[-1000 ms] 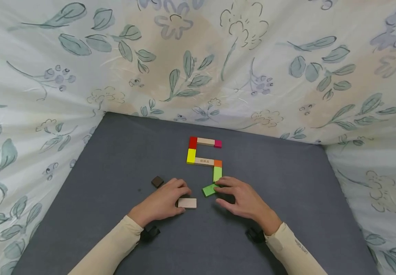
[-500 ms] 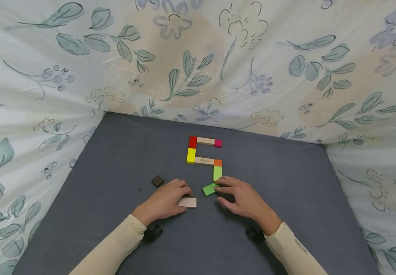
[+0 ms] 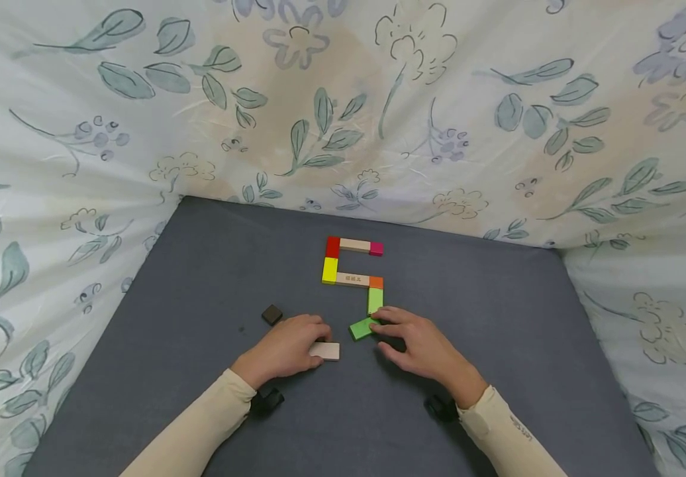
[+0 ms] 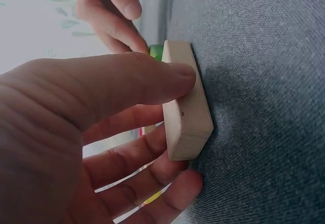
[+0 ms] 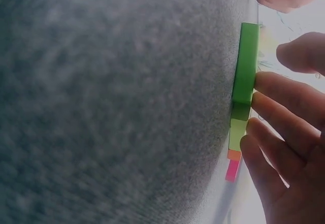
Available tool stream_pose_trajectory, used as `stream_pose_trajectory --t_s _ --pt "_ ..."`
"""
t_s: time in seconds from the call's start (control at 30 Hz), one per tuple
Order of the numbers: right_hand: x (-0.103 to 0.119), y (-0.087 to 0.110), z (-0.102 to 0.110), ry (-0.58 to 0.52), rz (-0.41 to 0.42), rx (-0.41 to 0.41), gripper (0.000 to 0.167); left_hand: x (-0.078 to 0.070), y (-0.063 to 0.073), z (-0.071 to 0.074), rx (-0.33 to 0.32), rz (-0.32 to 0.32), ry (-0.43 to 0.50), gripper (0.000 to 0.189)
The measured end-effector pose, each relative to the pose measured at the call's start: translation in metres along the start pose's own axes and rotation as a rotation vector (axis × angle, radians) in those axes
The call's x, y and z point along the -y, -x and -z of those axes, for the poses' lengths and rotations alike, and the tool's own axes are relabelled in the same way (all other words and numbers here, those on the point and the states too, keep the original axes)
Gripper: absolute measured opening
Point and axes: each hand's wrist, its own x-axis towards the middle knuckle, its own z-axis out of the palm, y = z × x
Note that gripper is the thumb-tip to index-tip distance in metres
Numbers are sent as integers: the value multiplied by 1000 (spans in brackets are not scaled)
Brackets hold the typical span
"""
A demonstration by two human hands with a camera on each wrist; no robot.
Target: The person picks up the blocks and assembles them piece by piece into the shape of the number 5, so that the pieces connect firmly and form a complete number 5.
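Observation:
My left hand (image 3: 286, 346) pinches a pale wooden block (image 3: 331, 352) on the cloth, thumb on the near long side and fingers on the far side. In the left wrist view, the thumb presses the block's (image 4: 189, 107) face. My right hand (image 3: 417, 341) rests its fingertips on the right end of a green block (image 3: 359, 329), the thumb held apart from it. The right wrist view has the fingers extended along the green block (image 5: 246, 64). That block lies slanted, its right end at the bottom of a light green block (image 3: 375, 300).
Beyond the hands, a bent row joins orange (image 3: 376, 282), printed wooden (image 3: 352, 279), yellow (image 3: 330, 270), red (image 3: 333, 246), plain wooden (image 3: 355, 245) and magenta (image 3: 376, 248) blocks. A dark brown block (image 3: 272, 315) lies by my left hand. Floral curtains (image 3: 319, 99) border the grey cloth (image 3: 468, 291).
My left hand's fingers and thumb have drawn in slightly on the pale wooden block. My right hand stays on the green block, its thumb a touch closer to the fingers.

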Motion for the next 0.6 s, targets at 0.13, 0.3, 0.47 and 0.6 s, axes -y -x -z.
stream_pose_trajectory --t_s 0.13,0.3,0.47,0.6 --pt "2 -1 2 -3 -8 9 39 0 -2 4 -7 -20 2 22" --pt "3 -1 2 -3 -21 18 38 -1 -6 11 -25 -47 11 21" --pt "3 -1 2 -5 -28 21 39 -1 -12 15 -22 -53 -7 22" --pt "3 -1 2 -3 -31 25 39 -2 -17 18 -11 -57 -9 22"
